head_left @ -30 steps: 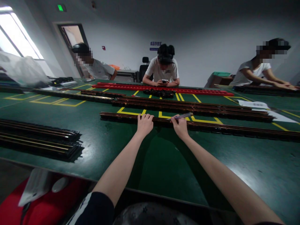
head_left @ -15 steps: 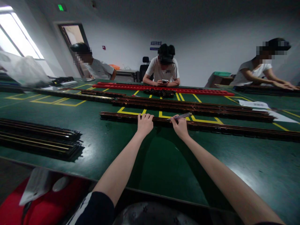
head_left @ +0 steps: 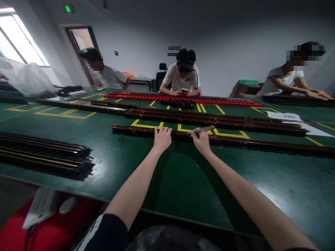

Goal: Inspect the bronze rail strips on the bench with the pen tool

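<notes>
A long, thin dark rail (head_left: 261, 143) with copper-coloured lines runs sideways across the green table in front of me. My left hand (head_left: 162, 138) is closed over it, left of the middle, with the fingers bent over its top and the thumb hidden. In my right hand (head_left: 201, 142), a slim silvery pen (head_left: 205, 129) is pinched between thumb and fingers. Its narrow tip points left and down, at the rail's upper face between my two hands. Whether the tip touches the rail is too small to tell.
Beyond lies a bundle of similar rails (head_left: 222, 118), with a red ladder-like frame (head_left: 222, 101) and a dark tangled heap (head_left: 179, 103) behind it. More rails (head_left: 44, 158) lie at left. White papers (head_left: 285, 116) are at right. Three people sit around the green table (head_left: 117, 188).
</notes>
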The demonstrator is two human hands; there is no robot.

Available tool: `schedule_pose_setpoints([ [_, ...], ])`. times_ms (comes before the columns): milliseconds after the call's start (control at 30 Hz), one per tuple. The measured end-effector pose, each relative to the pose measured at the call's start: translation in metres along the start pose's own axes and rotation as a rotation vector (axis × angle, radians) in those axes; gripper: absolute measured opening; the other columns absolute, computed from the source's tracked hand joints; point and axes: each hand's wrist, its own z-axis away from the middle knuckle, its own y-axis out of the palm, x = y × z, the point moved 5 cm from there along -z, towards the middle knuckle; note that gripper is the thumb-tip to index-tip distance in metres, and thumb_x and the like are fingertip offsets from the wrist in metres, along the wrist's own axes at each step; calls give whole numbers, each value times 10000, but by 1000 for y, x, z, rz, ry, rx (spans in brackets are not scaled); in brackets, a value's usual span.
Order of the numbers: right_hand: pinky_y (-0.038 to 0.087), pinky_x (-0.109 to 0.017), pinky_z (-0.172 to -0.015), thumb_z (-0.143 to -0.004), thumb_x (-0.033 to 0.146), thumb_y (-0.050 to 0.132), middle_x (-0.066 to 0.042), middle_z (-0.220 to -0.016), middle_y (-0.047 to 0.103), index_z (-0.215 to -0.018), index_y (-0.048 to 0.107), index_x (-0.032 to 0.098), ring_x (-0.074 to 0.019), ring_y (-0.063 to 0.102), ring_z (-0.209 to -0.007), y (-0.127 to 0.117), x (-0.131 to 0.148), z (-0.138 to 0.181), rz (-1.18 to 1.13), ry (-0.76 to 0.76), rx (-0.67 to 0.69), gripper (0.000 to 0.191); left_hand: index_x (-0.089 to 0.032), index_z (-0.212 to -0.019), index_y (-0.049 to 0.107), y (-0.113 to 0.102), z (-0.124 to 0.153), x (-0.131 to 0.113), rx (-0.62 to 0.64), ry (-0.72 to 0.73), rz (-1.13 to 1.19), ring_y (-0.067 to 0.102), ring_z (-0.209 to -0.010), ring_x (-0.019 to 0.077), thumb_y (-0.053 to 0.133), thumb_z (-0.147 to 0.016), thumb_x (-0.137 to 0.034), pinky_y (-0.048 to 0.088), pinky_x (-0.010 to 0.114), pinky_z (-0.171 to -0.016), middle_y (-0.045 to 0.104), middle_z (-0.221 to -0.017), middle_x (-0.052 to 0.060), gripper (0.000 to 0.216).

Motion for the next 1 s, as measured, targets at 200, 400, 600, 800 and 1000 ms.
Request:
schedule_pose_setpoints([
  [200, 416, -442, -834, -893, 528, 421, -65, -727, 643, -642, 547, 225, -242, 596, -746, 0, 0, 0, -23, -3, 0, 414, -194, -1221, 591, 0, 0, 0, 5, 2, -11, 495, -1230, 275, 338, -878, -127, 262, 536, -1119, 620, -1237, 101, 432],
  [400, 410, -434, -823, -894, 512, 432, -60, -725, 642, -650, 545, 222, -239, 592, -754, 1, 0, 0, -17, -14, 11, 395, -168, -1207, 598, 0, -1, 1, 5, -11, -2, 501, -1225, 276, 350, -866, -106, 268, 537, -1114, 622, -1236, 113, 426],
  [600, 395, -428, -822, -888, 483, 454, -62, -720, 642, -640, 545, 217, -246, 593, -756, 1, -2, -1, -6, -33, -12, 375, -181, -1193, 605, 1, 0, 1, -35, -15, -35, 516, -1195, 272, 362, -847, -73, 285, 529, -1099, 639, -1207, 102, 436],
  [800, 386, -426, -824, -889, 459, 454, -61, -723, 638, -631, 553, 216, -246, 591, -756, -1, -4, 0, 5, -19, -44, 368, -191, -1210, 594, 2, 0, 2, -23, 0, -28, 513, -1207, 265, 368, -840, -60, 280, 526, -1105, 636, -1214, 94, 452],
  [1000, 388, -424, -815, -897, 470, 437, -58, -711, 629, -619, 540, 216, -235, 579, -732, -2, -5, 0, 11, -1, -93, 390, -182, -1230, 579, 2, -1, 3, 10, 6, 26, 499, -1230, 250, 364, -826, -34, 256, 521, -1121, 625, -1241, 92, 481],
])
